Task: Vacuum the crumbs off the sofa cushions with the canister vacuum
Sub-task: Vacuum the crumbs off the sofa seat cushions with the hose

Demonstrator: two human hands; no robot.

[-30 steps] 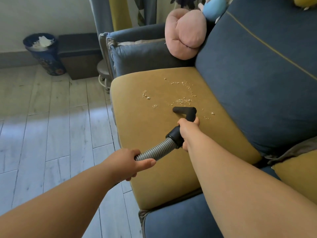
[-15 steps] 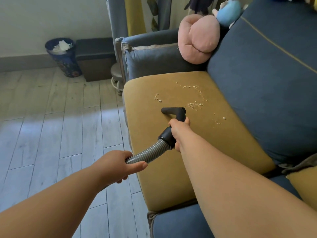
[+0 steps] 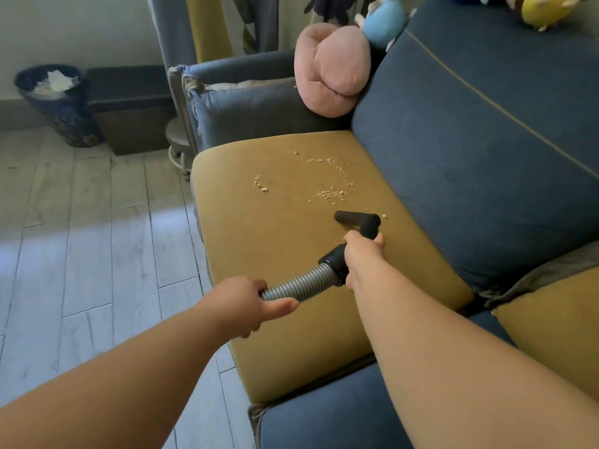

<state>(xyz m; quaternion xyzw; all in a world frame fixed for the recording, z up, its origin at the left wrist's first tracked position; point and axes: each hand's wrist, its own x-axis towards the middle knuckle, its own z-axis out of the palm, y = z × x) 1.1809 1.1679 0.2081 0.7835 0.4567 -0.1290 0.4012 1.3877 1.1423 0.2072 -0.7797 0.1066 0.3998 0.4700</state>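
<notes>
1. Yellow cloth covers the seat cushion (image 3: 275, 254) of a blue sofa (image 3: 486, 157). This cushion fills the middle of the view.
2. Pale crumbs (image 3: 330, 194) lie on the far half of the seat cushion. They sit in a few small piles and a thin line, with one pile off to the left.
3. The black nozzle (image 3: 356, 218) of the vacuum rests on the seat cushion, just in front of the crumbs. Its long end points left. One lone crumb sits just to its right.
4. The right hand (image 3: 363, 254) is wrapped tight round the black pipe right behind the nozzle. Its fingers curl all the way round.
5. A grey ribbed hose (image 3: 301, 285) runs from that pipe back to the left hand (image 3: 246, 303).
6. The left hand grips the hose, with its fingers curled round it and its thumb stretched along the side.
7. Both arms are bare and reach in from the bottom.
8. A pink soft toy (image 3: 330, 69) leans in the far corner of the sofa. A blue soft toy (image 3: 384, 19) peeks out behind it. A yellow soft toy (image 3: 544, 8) sits on top of the sofa back.
9. A second yellow cushion (image 3: 557, 335) lies on the right, beside the first one.
10. The pale wood floor (image 3: 81, 238) is on the left. A dark blue bin (image 3: 58, 105) with white paper in it stands by the wall, just beside a dark box (image 3: 129, 108).
</notes>
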